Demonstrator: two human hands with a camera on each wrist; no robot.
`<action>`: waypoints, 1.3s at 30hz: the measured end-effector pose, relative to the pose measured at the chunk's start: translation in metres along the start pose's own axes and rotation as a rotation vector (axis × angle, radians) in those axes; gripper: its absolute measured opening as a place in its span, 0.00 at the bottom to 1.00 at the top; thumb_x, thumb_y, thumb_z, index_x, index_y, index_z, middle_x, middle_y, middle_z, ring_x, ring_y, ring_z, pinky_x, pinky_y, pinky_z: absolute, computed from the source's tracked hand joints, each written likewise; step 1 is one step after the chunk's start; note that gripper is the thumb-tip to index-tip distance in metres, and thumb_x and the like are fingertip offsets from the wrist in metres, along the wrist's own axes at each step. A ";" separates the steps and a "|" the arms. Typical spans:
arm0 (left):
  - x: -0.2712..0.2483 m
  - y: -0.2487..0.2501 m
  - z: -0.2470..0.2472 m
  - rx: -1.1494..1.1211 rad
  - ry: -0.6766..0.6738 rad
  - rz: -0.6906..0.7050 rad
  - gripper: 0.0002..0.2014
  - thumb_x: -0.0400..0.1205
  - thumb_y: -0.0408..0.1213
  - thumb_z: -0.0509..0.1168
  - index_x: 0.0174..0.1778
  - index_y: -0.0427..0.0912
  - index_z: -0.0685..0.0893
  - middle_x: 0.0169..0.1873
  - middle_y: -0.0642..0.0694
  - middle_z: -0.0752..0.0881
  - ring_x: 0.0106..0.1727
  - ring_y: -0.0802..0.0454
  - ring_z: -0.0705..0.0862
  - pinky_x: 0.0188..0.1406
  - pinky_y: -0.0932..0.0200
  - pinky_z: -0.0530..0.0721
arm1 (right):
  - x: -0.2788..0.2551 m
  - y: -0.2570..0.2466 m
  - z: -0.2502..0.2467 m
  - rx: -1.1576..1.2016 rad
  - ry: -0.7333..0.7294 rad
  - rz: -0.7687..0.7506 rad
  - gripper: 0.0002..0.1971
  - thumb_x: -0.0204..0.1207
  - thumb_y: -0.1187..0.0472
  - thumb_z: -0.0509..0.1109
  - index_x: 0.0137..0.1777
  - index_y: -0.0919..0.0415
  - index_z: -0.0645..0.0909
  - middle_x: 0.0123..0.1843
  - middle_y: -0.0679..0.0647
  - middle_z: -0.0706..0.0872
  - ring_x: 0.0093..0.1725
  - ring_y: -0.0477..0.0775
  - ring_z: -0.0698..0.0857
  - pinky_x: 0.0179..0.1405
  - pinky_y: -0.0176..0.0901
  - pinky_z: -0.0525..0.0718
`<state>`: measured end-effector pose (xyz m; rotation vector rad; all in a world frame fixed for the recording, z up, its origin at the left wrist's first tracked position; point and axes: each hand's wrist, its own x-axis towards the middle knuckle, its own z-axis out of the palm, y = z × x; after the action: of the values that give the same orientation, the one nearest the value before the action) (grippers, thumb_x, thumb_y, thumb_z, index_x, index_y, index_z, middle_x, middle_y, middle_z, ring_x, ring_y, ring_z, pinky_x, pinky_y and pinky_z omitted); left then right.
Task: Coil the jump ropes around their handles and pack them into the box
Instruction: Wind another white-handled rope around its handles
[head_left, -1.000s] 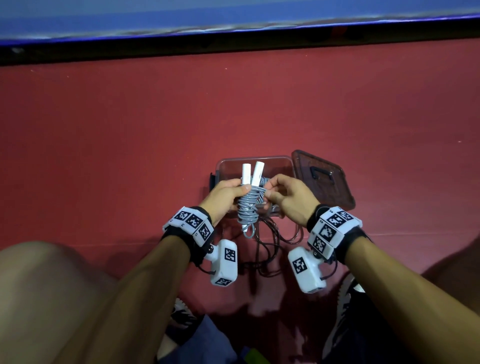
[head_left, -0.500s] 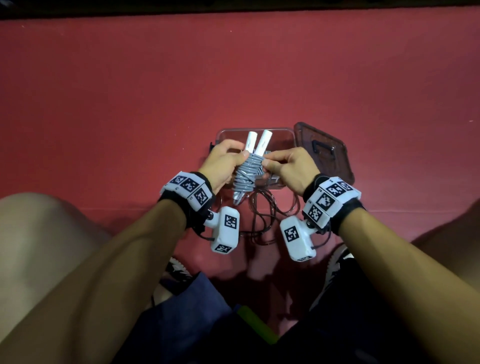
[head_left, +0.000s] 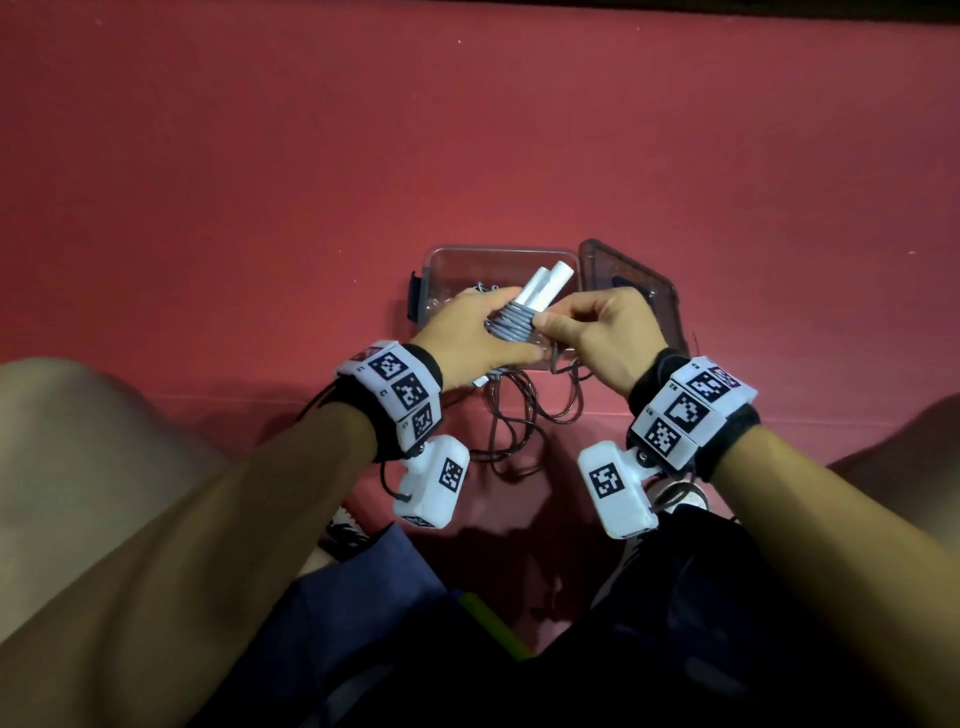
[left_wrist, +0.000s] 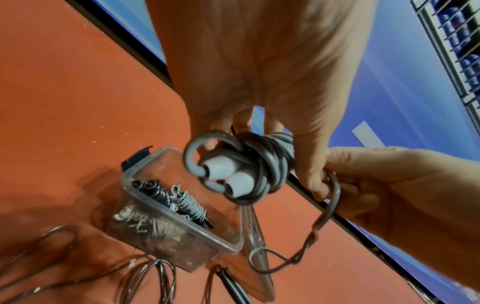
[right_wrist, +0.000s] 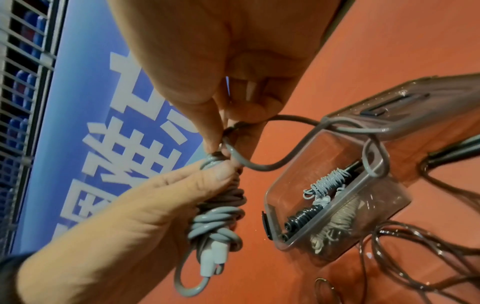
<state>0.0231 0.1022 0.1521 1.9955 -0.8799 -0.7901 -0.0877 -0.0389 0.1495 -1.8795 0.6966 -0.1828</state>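
A grey jump rope (head_left: 514, 326) is coiled round its two white handles (head_left: 548, 286). My left hand (head_left: 467, 338) grips the coiled bundle (left_wrist: 259, 164) just above the clear plastic box (head_left: 498, 255). My right hand (head_left: 592, 332) pinches the rope's loose grey tail (right_wrist: 259, 166) right at the coils. The tail (left_wrist: 330, 205) hangs down in a twisted loop. Inside the box (right_wrist: 285, 244) lie several coiled ropes, one of them grey (right_wrist: 330, 181) and one black (right_wrist: 303, 216).
The box's dark lid (head_left: 639, 283) lies open against its right side. A thin dark rope (head_left: 524, 426) sprawls in loose loops on the red floor between the box and my knees. A blue banner (right_wrist: 103, 102) runs along the floor's far edge.
The bundle has tipped, so its white handles now lean right over the box. My left hand has closed further over the coils. The head view has tilted down.
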 end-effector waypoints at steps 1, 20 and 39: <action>0.000 -0.001 0.001 0.050 0.024 0.011 0.22 0.74 0.43 0.82 0.63 0.49 0.89 0.36 0.59 0.78 0.38 0.63 0.80 0.48 0.64 0.81 | 0.000 0.000 -0.002 -0.053 -0.008 -0.007 0.06 0.77 0.61 0.77 0.39 0.58 0.91 0.33 0.54 0.91 0.30 0.45 0.86 0.34 0.35 0.81; 0.014 -0.026 0.018 -0.471 0.022 -0.207 0.13 0.85 0.24 0.67 0.65 0.32 0.85 0.54 0.38 0.92 0.57 0.43 0.91 0.64 0.50 0.87 | 0.008 0.013 0.001 -0.294 -0.082 -0.172 0.08 0.75 0.66 0.70 0.44 0.52 0.76 0.41 0.49 0.88 0.41 0.50 0.88 0.49 0.52 0.87; 0.014 -0.027 0.007 -0.817 0.049 -0.240 0.16 0.88 0.24 0.57 0.71 0.27 0.78 0.63 0.26 0.86 0.60 0.32 0.88 0.63 0.36 0.85 | 0.020 0.034 0.010 -0.048 -0.005 -0.127 0.10 0.83 0.58 0.68 0.53 0.49 0.91 0.38 0.48 0.92 0.39 0.46 0.89 0.50 0.51 0.88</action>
<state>0.0333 0.0999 0.1232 1.3819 -0.2083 -1.0231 -0.0802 -0.0501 0.1111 -1.9703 0.5828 -0.2440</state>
